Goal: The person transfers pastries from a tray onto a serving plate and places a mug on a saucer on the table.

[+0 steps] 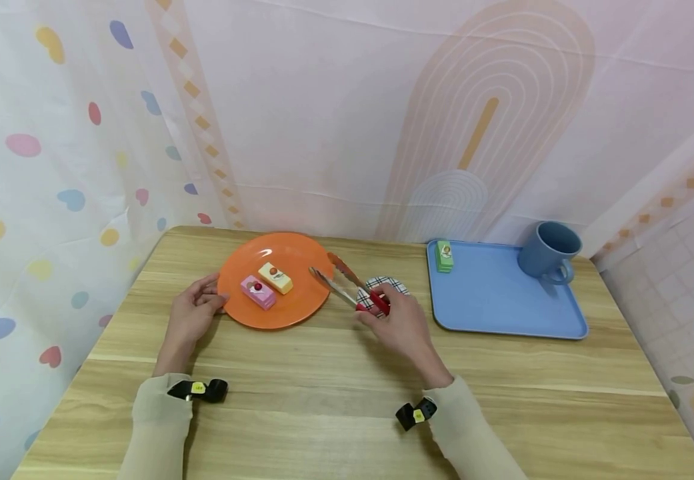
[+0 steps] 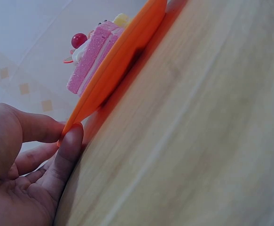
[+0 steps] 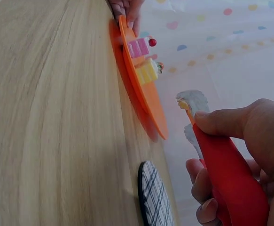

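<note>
My left hand [image 1: 193, 310] pinches the near-left rim of an orange plate [image 1: 299, 250], thumb and fingers on either side of the edge, as the left wrist view shows. On the plate lie a pink toy cake slice [image 1: 258, 292] with a red cherry and a pale yellow cake slice [image 1: 276, 278]. In my right hand [image 1: 399, 321] are metal tongs [image 1: 342, 291] with red handles [image 3: 228, 176]. Their tips stand apart with nothing between them, close to the plate's right rim. Beneath the tongs and hand is a black-and-white checked round coaster [image 1: 397, 285], partly hidden.
On the right, a blue tray [image 1: 503, 310] bears a green cake slice [image 1: 445, 257] at its far-left corner and a blue-grey mug [image 1: 547, 252] at its far-right corner. A patterned cloth [image 1: 323, 133] hangs behind the wooden table [image 1: 311, 407].
</note>
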